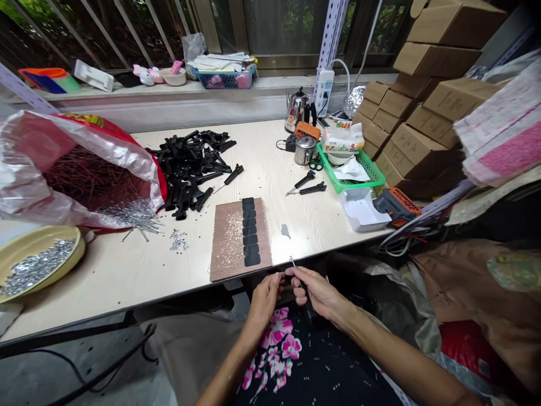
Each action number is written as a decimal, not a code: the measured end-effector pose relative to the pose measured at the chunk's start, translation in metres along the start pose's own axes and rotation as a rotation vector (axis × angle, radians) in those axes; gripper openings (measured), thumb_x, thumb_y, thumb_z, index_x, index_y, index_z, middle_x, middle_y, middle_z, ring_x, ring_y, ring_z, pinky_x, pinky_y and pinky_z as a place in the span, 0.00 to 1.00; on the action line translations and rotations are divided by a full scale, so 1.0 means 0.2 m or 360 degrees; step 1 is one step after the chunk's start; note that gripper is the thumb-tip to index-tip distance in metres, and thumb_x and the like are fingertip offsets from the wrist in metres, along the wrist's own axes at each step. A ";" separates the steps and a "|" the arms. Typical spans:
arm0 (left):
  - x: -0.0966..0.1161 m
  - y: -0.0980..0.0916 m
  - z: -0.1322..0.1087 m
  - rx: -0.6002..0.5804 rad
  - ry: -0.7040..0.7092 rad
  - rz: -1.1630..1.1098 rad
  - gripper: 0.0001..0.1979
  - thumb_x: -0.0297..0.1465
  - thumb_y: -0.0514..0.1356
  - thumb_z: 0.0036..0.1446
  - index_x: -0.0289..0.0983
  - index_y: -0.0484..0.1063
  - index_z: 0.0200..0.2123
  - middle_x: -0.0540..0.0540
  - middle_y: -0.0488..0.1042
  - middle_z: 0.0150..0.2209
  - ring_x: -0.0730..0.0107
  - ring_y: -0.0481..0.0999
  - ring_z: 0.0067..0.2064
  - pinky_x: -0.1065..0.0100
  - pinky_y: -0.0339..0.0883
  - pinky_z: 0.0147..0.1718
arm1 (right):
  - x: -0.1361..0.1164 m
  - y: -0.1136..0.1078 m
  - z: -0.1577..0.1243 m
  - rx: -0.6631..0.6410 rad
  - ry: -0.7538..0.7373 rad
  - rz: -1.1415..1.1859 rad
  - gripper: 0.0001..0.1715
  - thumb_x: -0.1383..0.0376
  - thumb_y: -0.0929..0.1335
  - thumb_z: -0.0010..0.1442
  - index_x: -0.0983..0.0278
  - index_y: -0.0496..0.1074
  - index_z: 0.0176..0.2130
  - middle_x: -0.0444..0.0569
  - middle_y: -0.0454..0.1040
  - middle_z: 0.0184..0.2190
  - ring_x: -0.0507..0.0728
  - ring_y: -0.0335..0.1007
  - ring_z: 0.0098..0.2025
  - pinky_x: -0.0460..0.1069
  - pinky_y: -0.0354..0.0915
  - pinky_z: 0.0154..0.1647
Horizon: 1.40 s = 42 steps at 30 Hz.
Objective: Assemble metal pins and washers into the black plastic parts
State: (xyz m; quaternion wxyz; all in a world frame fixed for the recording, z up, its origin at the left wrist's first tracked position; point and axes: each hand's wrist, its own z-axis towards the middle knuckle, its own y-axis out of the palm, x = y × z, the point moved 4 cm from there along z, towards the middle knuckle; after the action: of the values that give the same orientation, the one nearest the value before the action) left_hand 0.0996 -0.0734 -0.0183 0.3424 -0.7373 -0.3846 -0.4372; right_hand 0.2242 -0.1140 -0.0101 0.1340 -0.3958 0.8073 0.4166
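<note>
Yellow dish [25,239] of washers [38,266] at nine o'clock; right hand [318,291] pinches a pin [292,261], left hand [264,297] closed beside it

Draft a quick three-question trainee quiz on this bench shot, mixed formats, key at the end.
1. True or false: the pile of black parts lies on the brown board.
2. What sticks up from the fingertips of the right hand? A) a thin metal pin B) scissors C) a spoon
3. Fill in: the small silver pieces at the left end of the table lie in a ____ dish.

Key
1. False: the pile of black parts sits on the table behind the brown board.
2. A
3. yellow
</note>
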 end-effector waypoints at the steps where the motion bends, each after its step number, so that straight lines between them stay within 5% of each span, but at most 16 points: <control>1: -0.01 0.00 0.01 -0.0001 -0.0002 -0.0016 0.28 0.48 0.49 0.56 0.32 0.74 0.43 0.39 0.77 0.38 0.61 0.75 0.36 0.64 0.70 0.30 | 0.00 0.00 0.00 -0.0006 0.0017 0.0016 0.22 0.53 0.73 0.48 0.65 0.66 0.33 0.37 0.59 0.21 0.42 0.49 0.17 0.41 0.43 0.16; 8: -0.06 -0.01 0.03 0.0056 -0.0110 -0.0143 0.30 0.50 0.53 0.52 0.30 0.74 0.43 0.37 0.77 0.36 0.63 0.75 0.32 0.65 0.69 0.28 | 0.00 -0.09 -0.05 0.0064 -0.0051 -0.0046 0.25 0.46 0.68 0.52 0.63 0.58 0.28 0.32 0.48 0.15 0.42 0.38 0.14 0.40 0.34 0.14; 21: -0.10 -0.09 0.00 0.0169 -0.0233 -0.0217 0.28 0.51 0.59 0.47 0.32 0.76 0.38 0.40 0.77 0.31 0.67 0.73 0.28 0.68 0.66 0.25 | 0.10 -0.15 -0.17 0.0057 0.0181 -0.0067 0.26 0.46 0.68 0.53 0.62 0.55 0.26 0.32 0.45 0.16 0.42 0.35 0.14 0.39 0.34 0.13; 25: -0.03 -0.03 -0.01 0.0027 -0.0164 -0.0332 0.24 0.47 0.61 0.48 0.34 0.77 0.40 0.40 0.78 0.34 0.66 0.75 0.31 0.69 0.67 0.28 | 0.05 -0.07 -0.15 -0.0094 -0.0040 -0.0319 0.24 0.46 0.63 0.58 0.61 0.55 0.27 0.33 0.44 0.16 0.43 0.35 0.14 0.41 0.35 0.13; 33: 0.21 0.05 0.00 0.0052 -0.0019 -0.0784 0.15 0.37 0.65 0.48 0.35 0.78 0.38 0.42 0.78 0.38 0.65 0.76 0.38 0.67 0.69 0.39 | -0.15 0.03 -0.16 0.0244 -0.0969 -0.1745 0.21 0.56 0.57 0.66 0.64 0.63 0.26 0.41 0.63 0.23 0.48 0.58 0.25 0.45 0.52 0.28; 42: 0.31 0.02 -0.03 0.0084 0.0290 -0.0437 0.08 0.34 0.63 0.52 0.38 0.79 0.34 0.45 0.77 0.37 0.67 0.74 0.41 0.70 0.66 0.42 | -0.12 0.08 -0.20 0.0221 -0.1148 -0.1607 0.14 0.60 0.57 0.67 0.63 0.63 0.32 0.42 0.65 0.29 0.49 0.61 0.32 0.44 0.56 0.34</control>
State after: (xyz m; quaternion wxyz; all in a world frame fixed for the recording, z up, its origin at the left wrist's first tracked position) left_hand 0.1215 -0.0637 0.0404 0.3321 -0.6259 -0.4604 -0.5347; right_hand 0.2327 -0.1259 0.0369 0.6041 -0.5534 0.4497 0.3558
